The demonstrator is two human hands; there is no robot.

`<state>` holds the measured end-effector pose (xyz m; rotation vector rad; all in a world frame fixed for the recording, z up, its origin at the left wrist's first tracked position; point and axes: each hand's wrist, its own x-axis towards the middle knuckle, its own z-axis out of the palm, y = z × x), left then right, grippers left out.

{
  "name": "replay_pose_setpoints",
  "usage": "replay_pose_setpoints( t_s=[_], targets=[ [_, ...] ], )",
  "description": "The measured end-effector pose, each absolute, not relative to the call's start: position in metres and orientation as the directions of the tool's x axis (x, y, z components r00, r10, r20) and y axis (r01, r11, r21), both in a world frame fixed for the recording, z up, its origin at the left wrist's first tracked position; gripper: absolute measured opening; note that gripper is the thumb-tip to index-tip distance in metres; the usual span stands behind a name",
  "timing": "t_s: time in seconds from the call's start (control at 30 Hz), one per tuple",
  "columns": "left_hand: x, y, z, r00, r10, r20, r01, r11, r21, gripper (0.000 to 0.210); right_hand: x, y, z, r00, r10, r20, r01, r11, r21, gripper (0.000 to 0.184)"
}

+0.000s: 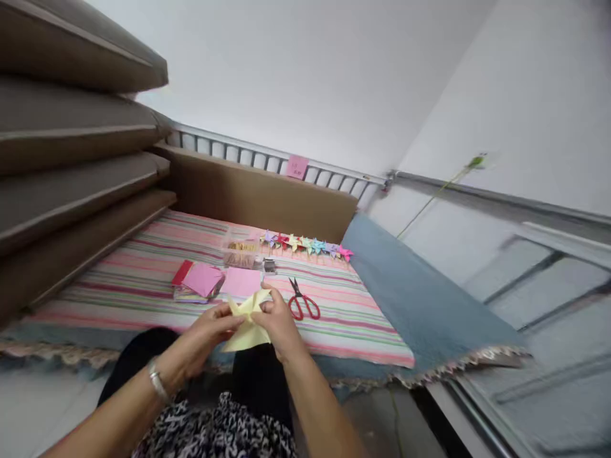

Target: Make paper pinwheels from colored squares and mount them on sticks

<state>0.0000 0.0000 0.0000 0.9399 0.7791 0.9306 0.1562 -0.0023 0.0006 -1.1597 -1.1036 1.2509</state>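
Note:
A pale yellow sheet of paper (244, 338) with cut, folded flaps is held up over my lap, partly bent toward its middle. My left hand (210, 332) pinches its left side between thumb and fingers. On its right side, my right hand (279, 321) presses a flap with the thumb near the centre. Just beyond the hands lies a pink paper square (242, 281). To the right of them rest red-handled scissors (300, 300), blades pointing away and slightly parted.
A stack of coloured paper (198, 280) lies left of the pink square. Behind stand clear boxes (240, 253) of small sticks and a row of paper pinwheels (305, 245). A striped cloth (143, 277) covers the bed; brown cushioned boards (81, 121) are piled at left.

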Motion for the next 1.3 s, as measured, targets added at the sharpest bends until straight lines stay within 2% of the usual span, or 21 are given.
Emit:
replay_pose_setpoints(
  t_s=[0.13,0.3,0.53,1.07,1.13,1.2,1.3],
  targets=[
    [0.008,-0.003,-0.005,0.310,0.930,-0.198,-0.352,0.306,0.885,0.033,0.142,-0.001,-0.010,0.076,0.996,0.042,-0.114,0.051,-0.992,0.073],
    [0.010,0.000,-0.007,0.214,0.949,-0.231,-0.354,0.296,0.887,0.027,0.136,0.003,-0.016,0.118,0.993,0.029,-0.114,0.042,-0.993,0.073],
    [-0.003,0.011,-0.010,0.132,0.957,-0.257,-0.311,0.286,0.906,0.025,0.141,-0.005,-0.025,0.043,0.997,0.061,-0.092,0.064,-0.994,0.065],
    [-0.009,0.016,-0.005,0.177,0.949,-0.262,-0.301,0.306,0.903,0.022,0.147,-0.015,-0.044,0.054,0.986,0.156,-0.037,0.158,-0.987,0.057],
    [-0.009,0.017,-0.004,0.168,0.949,-0.266,-0.303,0.307,0.902,0.022,0.148,-0.017,-0.041,0.034,0.984,0.177,0.031,0.176,-0.984,0.055],
    [-0.009,0.017,-0.004,0.161,0.949,-0.271,-0.308,0.309,0.900,0.020,0.150,-0.021,-0.037,0.000,0.962,0.272,0.201,0.267,-0.942,0.049],
    [-0.010,0.018,-0.003,0.161,0.949,-0.272,-0.323,0.311,0.894,0.019,0.154,-0.027,-0.031,-0.121,0.857,0.501,0.497,0.489,-0.717,0.045]
  ],
)
